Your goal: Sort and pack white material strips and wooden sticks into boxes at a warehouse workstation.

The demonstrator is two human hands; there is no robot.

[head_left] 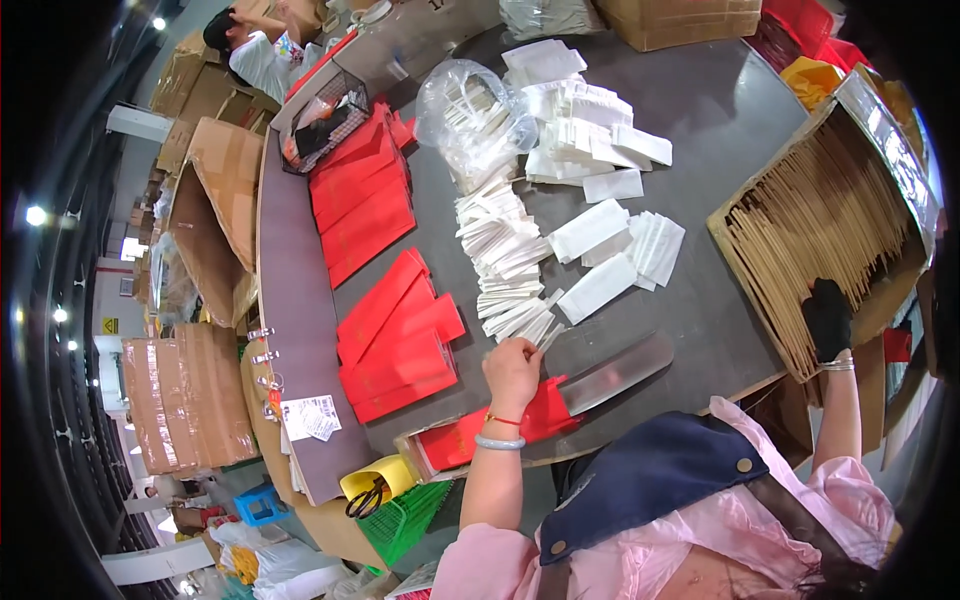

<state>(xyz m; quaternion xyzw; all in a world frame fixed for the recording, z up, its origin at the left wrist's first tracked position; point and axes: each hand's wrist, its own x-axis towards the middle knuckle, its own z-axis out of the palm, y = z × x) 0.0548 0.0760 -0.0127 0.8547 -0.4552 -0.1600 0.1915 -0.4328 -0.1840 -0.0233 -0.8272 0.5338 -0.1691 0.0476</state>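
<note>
My left hand [512, 372], bare with a red cord and a pale bangle at the wrist, is closed in a pinch on a slim white packet at the near end of a long row of white packets [500, 245]. Just below it lies a red paper sleeve [545, 412], with a shiny grey translucent strip [622, 374] sticking out of its right end. My right hand [828, 318], in a black glove, rests with fingers stretched out on tightly packed brown cardboard pieces [815, 215] in an open carton. Its fingertips lie against their edges.
Red sleeves lie in two groups [362, 205] [395, 340] on the left. Looser white packets [590, 120] and a clear plastic bag [462, 105] lie farther back. A wire basket [325, 125] stands far left. Scissors [368, 497] sit by a yellow holder [385, 478]. Another person [262, 55] works beyond.
</note>
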